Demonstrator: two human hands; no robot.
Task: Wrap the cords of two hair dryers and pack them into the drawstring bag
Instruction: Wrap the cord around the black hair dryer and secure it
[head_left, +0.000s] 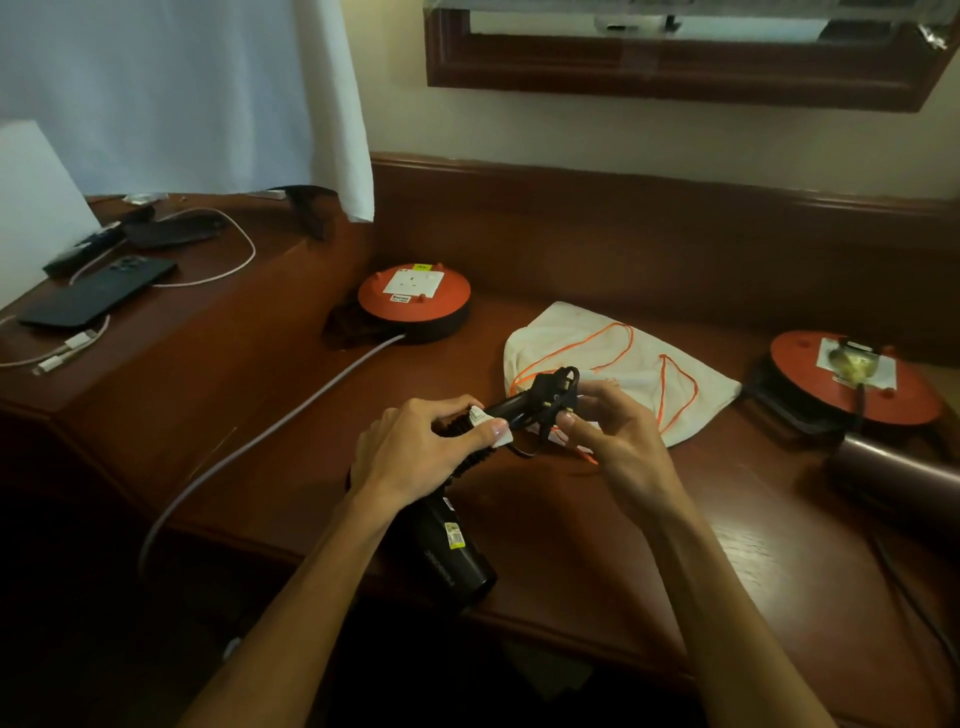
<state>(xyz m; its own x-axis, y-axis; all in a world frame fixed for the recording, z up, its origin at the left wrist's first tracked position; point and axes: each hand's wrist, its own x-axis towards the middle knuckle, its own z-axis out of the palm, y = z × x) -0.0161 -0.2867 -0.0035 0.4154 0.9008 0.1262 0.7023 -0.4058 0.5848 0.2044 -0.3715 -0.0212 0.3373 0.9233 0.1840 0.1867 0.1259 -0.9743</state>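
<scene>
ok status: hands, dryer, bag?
Left hand grips black dryer handle; right hand pinches plug. Bag flat behind, unpacked. Second dryer at right.

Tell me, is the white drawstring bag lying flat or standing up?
Flat. The white drawstring bag lies spread on the desk, its orange cord looped loose over it.

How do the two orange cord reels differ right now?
The left reel sits at the back of the desk, its white socket face showing nothing plugged in; a grey cable runs from its base. The right reel sits nearer the right edge, with a dark plug in its socket and black cord beside it. Both lie flat, with orange tops and white socket plates.
</scene>
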